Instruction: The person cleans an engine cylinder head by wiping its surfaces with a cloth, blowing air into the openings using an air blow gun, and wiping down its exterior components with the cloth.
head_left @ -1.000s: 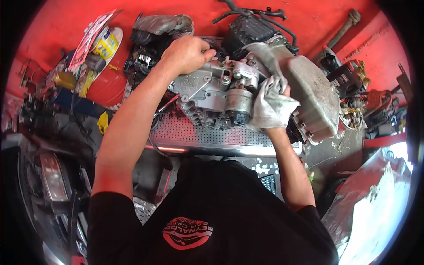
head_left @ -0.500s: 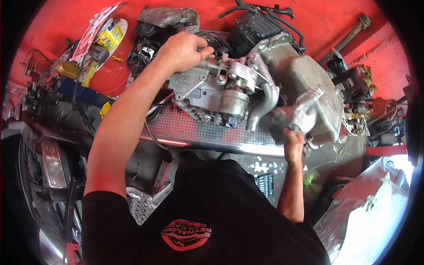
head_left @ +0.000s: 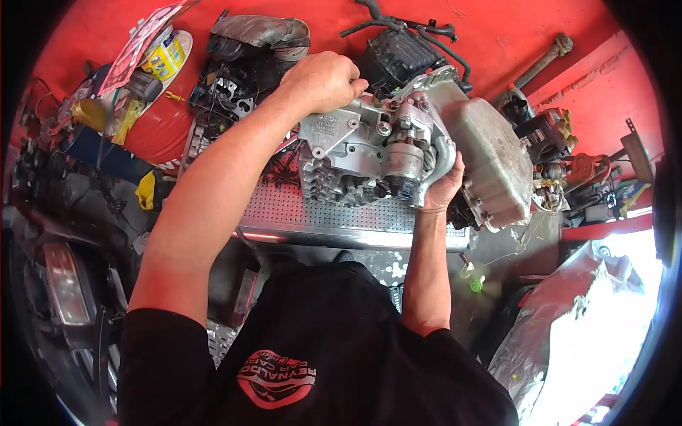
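Note:
A cast aluminium engine part (head_left: 348, 149), with a round canister and a curved metal pipe (head_left: 446, 157) on its right side, is between my hands above the perforated metal bench top. My left hand (head_left: 323, 82) is closed over its upper edge, with the fingertips hidden behind. At the right end, my right hand (head_left: 446, 188) grips it beside the pipe, thumb up and most fingers hidden. Just right of that hand lies a large, dull metal oil pan (head_left: 494, 156).
The perforated bench top (head_left: 284, 213) has a shiny front edge. Behind are a black plastic housing (head_left: 399, 60) with hoses and a grey lumpy part (head_left: 259, 32). A red drum (head_left: 167, 135) stands left. A car headlight (head_left: 67, 280) is at lower left, plastic sheeting (head_left: 547, 334) lower right.
My right hand has moved left and up to the engine part's pipe side. The blurred grey metal piece it was holding no longer shows. The engine part has shifted right with my left hand.

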A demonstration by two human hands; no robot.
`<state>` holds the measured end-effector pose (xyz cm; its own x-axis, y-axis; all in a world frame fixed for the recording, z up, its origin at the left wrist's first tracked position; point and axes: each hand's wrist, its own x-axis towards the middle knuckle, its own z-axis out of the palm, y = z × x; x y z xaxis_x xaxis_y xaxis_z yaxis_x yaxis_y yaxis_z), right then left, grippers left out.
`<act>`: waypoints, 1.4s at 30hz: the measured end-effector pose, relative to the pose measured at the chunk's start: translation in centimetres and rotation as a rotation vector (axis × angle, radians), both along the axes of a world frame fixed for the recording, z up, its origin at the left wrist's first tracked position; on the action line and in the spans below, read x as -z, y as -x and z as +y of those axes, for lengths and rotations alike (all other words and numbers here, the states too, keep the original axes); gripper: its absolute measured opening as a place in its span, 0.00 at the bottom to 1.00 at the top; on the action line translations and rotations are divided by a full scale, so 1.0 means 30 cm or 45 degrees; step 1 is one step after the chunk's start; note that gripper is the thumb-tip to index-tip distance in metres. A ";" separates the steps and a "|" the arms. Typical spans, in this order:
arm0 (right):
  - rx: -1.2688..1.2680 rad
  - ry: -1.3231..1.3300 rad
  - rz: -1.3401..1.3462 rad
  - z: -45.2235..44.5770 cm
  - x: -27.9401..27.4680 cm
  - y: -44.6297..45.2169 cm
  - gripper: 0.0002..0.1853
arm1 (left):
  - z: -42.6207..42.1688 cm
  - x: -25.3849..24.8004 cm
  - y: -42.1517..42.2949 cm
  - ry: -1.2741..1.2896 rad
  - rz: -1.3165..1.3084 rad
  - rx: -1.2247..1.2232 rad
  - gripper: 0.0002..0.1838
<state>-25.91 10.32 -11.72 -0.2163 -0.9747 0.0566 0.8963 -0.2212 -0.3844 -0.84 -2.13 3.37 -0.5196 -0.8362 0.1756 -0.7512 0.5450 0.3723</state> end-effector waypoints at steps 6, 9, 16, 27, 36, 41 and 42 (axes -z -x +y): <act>0.222 -0.159 0.138 0.044 -0.099 -0.077 0.21 | 0.007 0.004 -0.005 -0.063 -0.007 0.033 0.17; 0.376 -0.185 0.039 0.050 -0.093 -0.097 0.19 | -0.005 0.008 -0.012 -0.039 -0.012 0.060 0.18; 0.497 -0.498 0.099 0.296 0.144 0.104 0.26 | -0.008 -0.007 -0.012 -0.059 -0.002 0.099 0.17; 0.376 -0.825 1.142 0.603 0.011 -0.026 0.20 | -0.027 0.039 -0.005 0.057 0.052 0.189 0.19; -0.052 -0.190 0.573 0.114 -0.170 0.027 0.24 | 0.037 0.016 -0.024 0.035 0.030 0.103 0.18; -0.073 -0.208 0.554 0.111 -0.147 -0.029 0.25 | 0.042 0.030 -0.011 0.014 0.004 0.019 0.19; 0.215 -0.309 0.809 0.115 -0.125 -0.040 0.26 | 0.041 0.030 -0.008 0.017 0.006 0.007 0.19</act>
